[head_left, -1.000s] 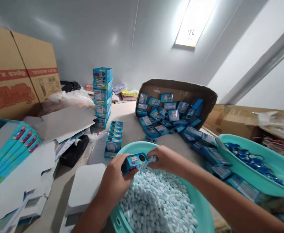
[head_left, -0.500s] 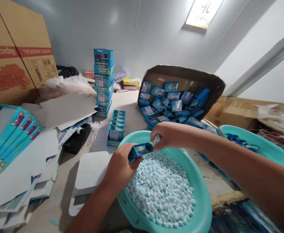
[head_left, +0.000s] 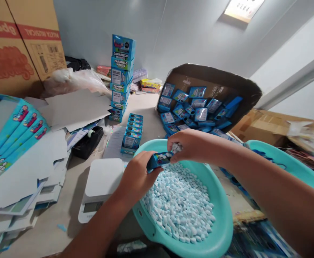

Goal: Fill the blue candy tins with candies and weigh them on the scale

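Hovering over teal basin (head_left: pixel 221 229) in head view: small blue box (head_left: pixel 158 159) is gripped by left hand (head_left: pixel 138 177), tilted; right hand (head_left: pixel 189 145) is cupped w/ pale candies (head_left: pixel 177 147) pinched at box's open end.

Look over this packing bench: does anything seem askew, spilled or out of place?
Yes. The cardboard box behind the teal basin lies tipped on its side, and small blue packs have tumbled out in a loose heap onto the table, unlike the tidy stack.
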`<action>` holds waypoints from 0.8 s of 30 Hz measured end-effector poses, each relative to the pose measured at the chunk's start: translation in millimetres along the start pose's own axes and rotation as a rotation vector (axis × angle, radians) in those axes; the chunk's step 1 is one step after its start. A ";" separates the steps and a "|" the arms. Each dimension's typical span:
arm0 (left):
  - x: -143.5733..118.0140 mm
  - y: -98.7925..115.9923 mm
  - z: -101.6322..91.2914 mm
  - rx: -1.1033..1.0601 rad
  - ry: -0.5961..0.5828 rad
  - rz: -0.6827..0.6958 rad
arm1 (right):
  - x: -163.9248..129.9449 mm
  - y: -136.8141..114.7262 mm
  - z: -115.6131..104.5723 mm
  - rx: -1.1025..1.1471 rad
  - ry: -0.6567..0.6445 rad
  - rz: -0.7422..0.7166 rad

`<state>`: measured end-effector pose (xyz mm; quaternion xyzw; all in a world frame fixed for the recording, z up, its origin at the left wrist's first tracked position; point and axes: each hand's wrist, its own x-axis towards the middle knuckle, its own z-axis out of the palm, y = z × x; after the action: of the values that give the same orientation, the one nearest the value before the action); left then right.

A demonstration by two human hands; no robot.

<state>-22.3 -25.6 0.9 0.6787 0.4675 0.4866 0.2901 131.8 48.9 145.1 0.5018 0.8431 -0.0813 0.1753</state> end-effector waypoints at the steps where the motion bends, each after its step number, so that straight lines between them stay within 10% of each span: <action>1: -0.2 -0.6 0.4 -0.005 0.010 0.008 | 0.2 2.0 0.7 0.028 0.013 -0.010; 24: 2.2 -5.2 1.6 0.002 0.022 0.050 | -14.8 16.5 19.3 0.311 0.120 -0.124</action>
<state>-22.5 -21.5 -3.3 0.6850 0.4542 0.5006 0.2720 156.8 38.7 133.4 0.4740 0.8586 -0.1914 0.0397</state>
